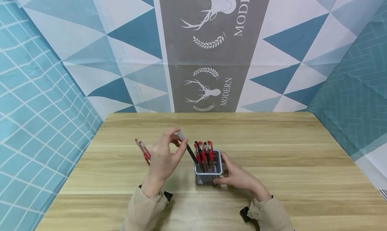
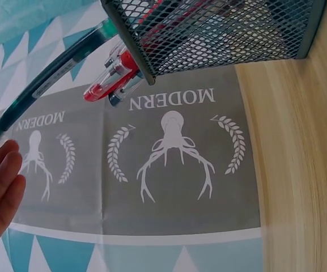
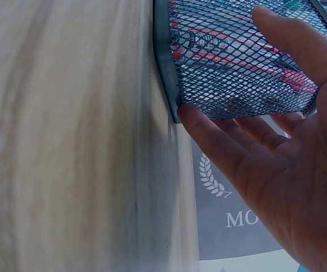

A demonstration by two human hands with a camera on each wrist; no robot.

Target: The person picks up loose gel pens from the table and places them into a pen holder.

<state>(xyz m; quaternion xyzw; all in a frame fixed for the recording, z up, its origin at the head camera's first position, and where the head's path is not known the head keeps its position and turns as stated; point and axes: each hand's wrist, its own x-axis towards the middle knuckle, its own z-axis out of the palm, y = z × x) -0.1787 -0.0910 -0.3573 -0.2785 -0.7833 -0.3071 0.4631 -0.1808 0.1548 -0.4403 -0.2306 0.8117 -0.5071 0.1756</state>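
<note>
A grey mesh pen holder (image 1: 208, 177) stands on the wooden table (image 1: 287, 150) with several red pens (image 1: 204, 153) upright in it. My left hand (image 1: 179, 139) pinches the top end of a dark green pen (image 1: 191, 153), which leans with its lower end inside the holder. My right hand (image 1: 225, 168) grips the holder from its right side, thumb in front and fingers behind. In the left wrist view the dark pen (image 2: 44, 79) slants out of the holder (image 2: 208, 28) beside red pens (image 2: 115, 79). In the right wrist view my fingers (image 3: 248, 153) wrap the mesh holder (image 3: 237, 62).
Two red pens (image 1: 142, 151) lie on the table just left of my left hand. A patterned cloth backdrop (image 1: 208, 56) hangs behind the table's far edge, and blue patterned walls close in on both sides.
</note>
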